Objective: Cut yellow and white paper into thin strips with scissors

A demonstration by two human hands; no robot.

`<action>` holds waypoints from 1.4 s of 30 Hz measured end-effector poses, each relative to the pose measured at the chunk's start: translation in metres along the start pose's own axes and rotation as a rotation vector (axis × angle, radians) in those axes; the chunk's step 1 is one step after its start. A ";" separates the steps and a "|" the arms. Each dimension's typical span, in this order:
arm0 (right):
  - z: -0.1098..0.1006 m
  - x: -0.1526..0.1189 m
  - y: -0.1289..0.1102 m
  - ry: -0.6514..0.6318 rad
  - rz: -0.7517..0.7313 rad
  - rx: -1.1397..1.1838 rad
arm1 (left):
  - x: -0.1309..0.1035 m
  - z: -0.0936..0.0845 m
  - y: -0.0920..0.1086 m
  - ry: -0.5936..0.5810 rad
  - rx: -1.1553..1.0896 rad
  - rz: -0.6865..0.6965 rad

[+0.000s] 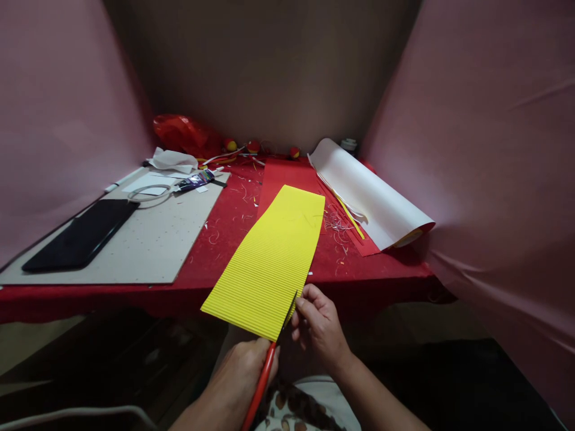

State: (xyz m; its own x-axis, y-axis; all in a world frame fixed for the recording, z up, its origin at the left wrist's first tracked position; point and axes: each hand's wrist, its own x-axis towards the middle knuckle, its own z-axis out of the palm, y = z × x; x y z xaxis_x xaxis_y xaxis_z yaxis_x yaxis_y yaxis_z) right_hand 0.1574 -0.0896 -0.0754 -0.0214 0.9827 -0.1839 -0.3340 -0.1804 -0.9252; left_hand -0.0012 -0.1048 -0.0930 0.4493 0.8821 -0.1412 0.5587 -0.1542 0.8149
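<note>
Yellow paper [265, 263] mid-frame, long axis running up, slightly rightward. Your left hand [242, 362] below, fingers curled round scissors [264, 378]; your right hand [320, 321], nearer scissors' tips, fingers pinching paper's right edge.

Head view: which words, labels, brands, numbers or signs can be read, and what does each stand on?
Readable text: none.
Purple tube: printed label, too small and blurred to read.
Yellow sheet: no lettering seen.
Scissors: no marking seen.
Black device: no marking seen.
</note>
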 end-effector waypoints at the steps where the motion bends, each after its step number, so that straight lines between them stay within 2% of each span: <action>1: 0.000 0.000 0.000 0.002 0.001 -0.005 | 0.000 0.000 0.000 -0.003 0.013 -0.001; 6: 0.004 -0.001 -0.007 0.056 -0.009 -0.078 | -0.001 0.002 0.000 -0.022 0.131 -0.016; 10: 0.007 -0.002 -0.016 0.114 0.019 -0.117 | -0.002 0.001 -0.001 -0.017 0.195 0.047; 14: 0.008 -0.001 -0.020 0.066 0.026 -0.094 | -0.003 -0.008 0.005 -0.029 0.249 0.100; 18: 0.007 0.000 -0.019 0.016 -0.006 -0.064 | -0.003 -0.015 0.014 -0.049 0.265 0.009; 27: 0.004 0.001 -0.021 -0.040 -0.080 -0.014 | -0.001 -0.008 0.008 -0.025 0.135 -0.004; 35: 0.004 0.002 -0.018 -0.040 -0.066 0.001 | 0.002 -0.008 0.003 -0.030 0.088 0.012; 40: 0.002 0.004 -0.017 -0.034 -0.049 -0.002 | 0.004 -0.007 0.002 0.013 0.092 0.070; 42: 0.003 0.004 -0.018 -0.033 -0.056 -0.017 | 0.005 -0.005 0.001 0.063 0.125 0.111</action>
State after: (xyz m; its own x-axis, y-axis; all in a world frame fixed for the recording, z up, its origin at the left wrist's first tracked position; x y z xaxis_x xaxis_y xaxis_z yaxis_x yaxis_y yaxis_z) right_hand 0.1606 -0.0825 -0.0589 -0.0343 0.9921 -0.1206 -0.3196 -0.1252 -0.9392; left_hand -0.0019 -0.0988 -0.0904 0.4703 0.8824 -0.0157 0.5923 -0.3024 0.7468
